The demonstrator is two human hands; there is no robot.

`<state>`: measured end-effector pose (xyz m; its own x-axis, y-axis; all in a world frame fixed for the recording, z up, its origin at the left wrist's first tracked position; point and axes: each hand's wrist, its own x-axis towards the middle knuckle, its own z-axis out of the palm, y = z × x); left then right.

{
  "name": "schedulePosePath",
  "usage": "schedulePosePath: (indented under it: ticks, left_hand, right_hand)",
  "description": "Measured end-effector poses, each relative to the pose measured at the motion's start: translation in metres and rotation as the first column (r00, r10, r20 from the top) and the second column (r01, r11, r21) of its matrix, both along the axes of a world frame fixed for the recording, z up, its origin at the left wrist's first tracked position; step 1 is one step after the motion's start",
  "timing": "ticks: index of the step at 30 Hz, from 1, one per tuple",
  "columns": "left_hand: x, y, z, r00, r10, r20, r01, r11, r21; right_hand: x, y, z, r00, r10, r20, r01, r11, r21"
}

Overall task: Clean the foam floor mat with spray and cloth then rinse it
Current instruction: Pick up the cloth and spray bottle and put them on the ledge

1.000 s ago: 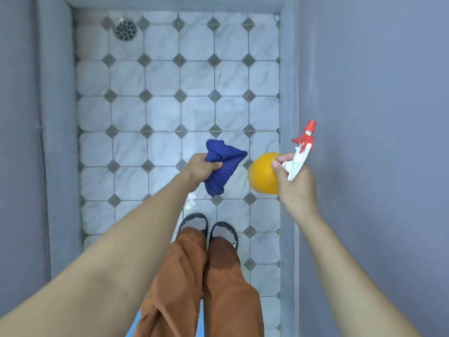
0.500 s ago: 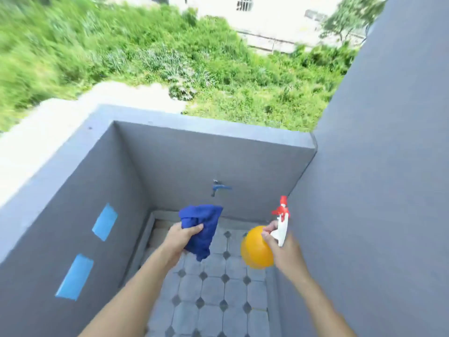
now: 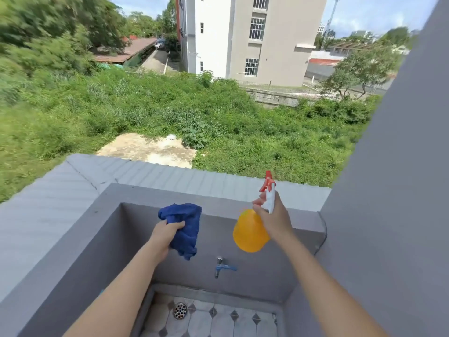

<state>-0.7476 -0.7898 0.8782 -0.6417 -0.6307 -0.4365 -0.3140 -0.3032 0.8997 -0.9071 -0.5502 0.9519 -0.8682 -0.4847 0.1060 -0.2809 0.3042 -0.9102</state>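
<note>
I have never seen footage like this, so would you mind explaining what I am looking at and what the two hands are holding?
There is no machine here: a person wears a camera on their head, looking forward and down over their own arms. The left hand grips a bunched blue cloth. The right hand holds an orange spray bottle by its white and red trigger head. Below are a grey wall with a tap and a tiled floor with a round drain. No foam mat is in view.
</note>
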Motion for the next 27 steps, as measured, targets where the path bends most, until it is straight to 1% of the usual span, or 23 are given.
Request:
schedulePosePath:
  ticks: [2,5,9,11,15,19,22,24,26,27]
  left_hand:
    - [-0.019,-0.013,-0.006,0.999,0.023,0.031,-0.024,1.0,0.015]
    - [-0.046,-0.025,-0.014,1.0,0.012,0.008,-0.012,1.0,0.017]
    - [-0.074,-0.037,-0.031,0.999,0.016,0.032,-0.017,0.999,0.045]
    - [-0.088,-0.043,-0.034,0.999,-0.025,0.037,0.024,0.999,0.022]
    - [-0.125,-0.055,-0.025,0.992,-0.113,0.055,0.113,0.994,0.003]
    - [-0.166,-0.063,-0.021,0.968,-0.242,0.065,0.242,0.97,-0.004]
    - [-0.193,-0.068,-0.03,0.973,-0.229,0.033,0.228,0.973,0.014]
    - [-0.209,-0.07,-0.041,0.981,-0.182,0.071,0.184,0.983,-0.026]
    - [-0.223,-0.075,-0.061,0.972,-0.155,0.176,0.188,0.964,-0.188]
    - [-0.225,-0.075,-0.068,0.949,-0.144,0.28,0.23,0.925,-0.303]
  right_hand:
    - [-0.031,-0.019,0.001,1.0,0.011,0.002,-0.01,1.0,-0.005]
    - [-0.076,-0.05,-0.001,1.0,0.026,0.0,-0.026,1.0,-0.01]
    - [-0.112,-0.081,-0.021,0.999,0.0,0.038,0.0,1.0,0.011]
    - [-0.127,-0.09,-0.032,0.998,-0.03,0.056,0.029,0.999,0.02]
    - [-0.142,-0.108,-0.044,0.997,-0.041,0.071,0.039,0.999,0.026]
    - [-0.143,-0.124,-0.057,0.982,-0.134,0.133,0.137,0.99,-0.013]
    - [-0.144,-0.132,-0.066,0.968,-0.207,0.139,0.21,0.978,-0.008]
    - [-0.147,-0.132,-0.069,0.967,-0.219,0.131,0.22,0.975,0.007]
    - [-0.152,-0.131,-0.072,0.971,-0.209,0.118,0.207,0.978,0.031]
    - [-0.153,-0.129,-0.074,0.972,-0.207,0.114,0.203,0.978,0.04]
